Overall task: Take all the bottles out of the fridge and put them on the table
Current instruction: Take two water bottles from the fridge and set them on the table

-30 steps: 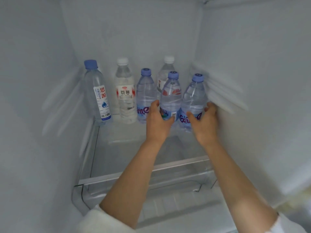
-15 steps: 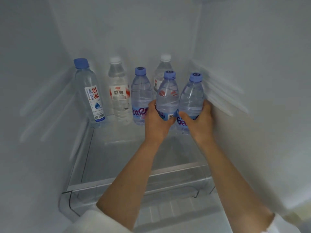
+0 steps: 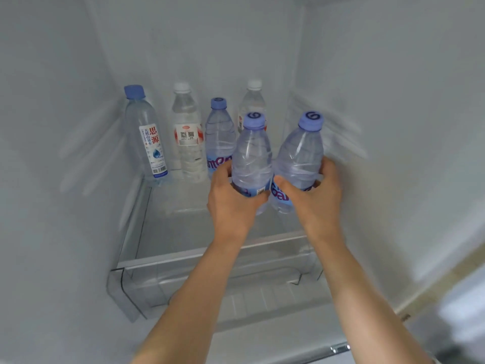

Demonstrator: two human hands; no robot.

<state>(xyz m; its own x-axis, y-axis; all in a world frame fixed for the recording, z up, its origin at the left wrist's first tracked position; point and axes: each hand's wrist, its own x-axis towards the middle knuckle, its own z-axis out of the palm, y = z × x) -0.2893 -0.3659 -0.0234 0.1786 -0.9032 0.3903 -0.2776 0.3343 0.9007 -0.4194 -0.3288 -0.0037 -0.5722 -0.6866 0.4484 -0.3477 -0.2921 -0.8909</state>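
Inside the white fridge, my left hand grips a clear water bottle with a purple cap. My right hand grips a second purple-capped bottle beside it. Both bottles are lifted off the glass shelf and tilted slightly. At the back of the shelf stand a tall blue-capped bottle on the left, a white-capped bottle with a red label, another purple-capped bottle, and a white-capped bottle partly hidden behind the held ones.
The fridge's side walls with moulded shelf rails close in on both sides. A clear plastic drawer sits under the glass shelf. The fridge's front edge runs along the bottom right.
Both hands have closed round their bottles, lifted them off the shelf and drawn them toward me. The other bottles have not moved.
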